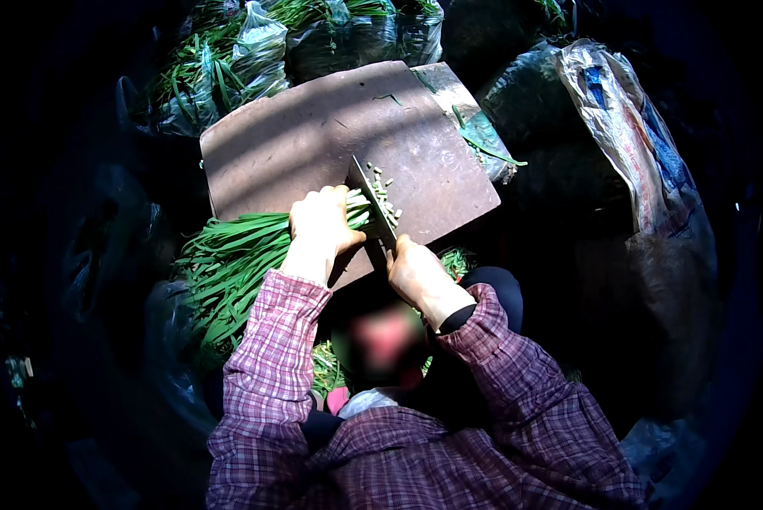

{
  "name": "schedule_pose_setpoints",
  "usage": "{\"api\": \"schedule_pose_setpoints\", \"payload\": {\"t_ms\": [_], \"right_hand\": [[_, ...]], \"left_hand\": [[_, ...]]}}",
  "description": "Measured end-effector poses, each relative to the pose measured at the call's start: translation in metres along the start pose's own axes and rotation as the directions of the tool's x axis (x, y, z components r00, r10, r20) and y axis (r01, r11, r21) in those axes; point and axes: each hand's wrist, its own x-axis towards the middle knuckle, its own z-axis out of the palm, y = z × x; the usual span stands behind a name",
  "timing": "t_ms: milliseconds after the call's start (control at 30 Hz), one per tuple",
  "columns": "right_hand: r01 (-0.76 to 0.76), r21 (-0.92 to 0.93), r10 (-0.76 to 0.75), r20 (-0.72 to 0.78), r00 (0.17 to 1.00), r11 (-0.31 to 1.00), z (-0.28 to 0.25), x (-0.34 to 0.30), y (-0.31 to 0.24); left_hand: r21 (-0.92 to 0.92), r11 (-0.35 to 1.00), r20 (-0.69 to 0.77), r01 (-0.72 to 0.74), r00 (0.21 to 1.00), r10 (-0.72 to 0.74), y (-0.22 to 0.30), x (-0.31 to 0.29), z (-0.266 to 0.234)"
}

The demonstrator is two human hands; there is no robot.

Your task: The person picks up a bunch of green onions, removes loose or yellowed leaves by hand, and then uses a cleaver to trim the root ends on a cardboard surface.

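A thick bunch of green garlic chives [237, 259] lies across the near left edge of a brown board [313, 140], its long leaves hanging over the side. My left hand [320, 223] is closed over the pale stem ends and presses them against the board. In my right hand [419, 276] is the handle of a cleaver [373, 200], its broad blade upright at the cut ends of the stems. Short cut stem pieces [384, 189] lie scattered just right of the blade. The blade hides part of the stem ends.
Clear plastic bags of greens [258, 51] stand beyond the board. A flat wrapped piece [470, 123] with loose leaves juts out at its right. Farther right lies a white and blue woven sack [624, 127]. Leaf scraps [326, 367] lie below, near my knees.
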Motion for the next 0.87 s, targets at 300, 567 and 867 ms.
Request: {"api": "schedule_pose_setpoints", "payload": {"t_ms": [300, 567, 867], "right_hand": [[0.056, 0.130, -0.038, -0.138, 0.990, 0.990, -0.003, 0.046, -0.006], [0.096, 0.037, -0.094, -0.054, 0.994, 0.995, -0.010, 0.038, 0.001], [0.098, -0.160, -0.134, -0.227, 0.965, 0.982, -0.041, 0.040, 0.015]], "left_hand": [[0.029, 0.992, -0.134, -0.124, 0.983, 0.127, 0.005, -0.010, 0.007], [-0.350, 0.885, -0.466, -0.306, 0.877, 0.119, -0.047, -0.060, -0.022], [-0.385, 0.838, -0.681, -0.388, 0.732, 0.026, -0.068, -0.074, -0.029]]}}
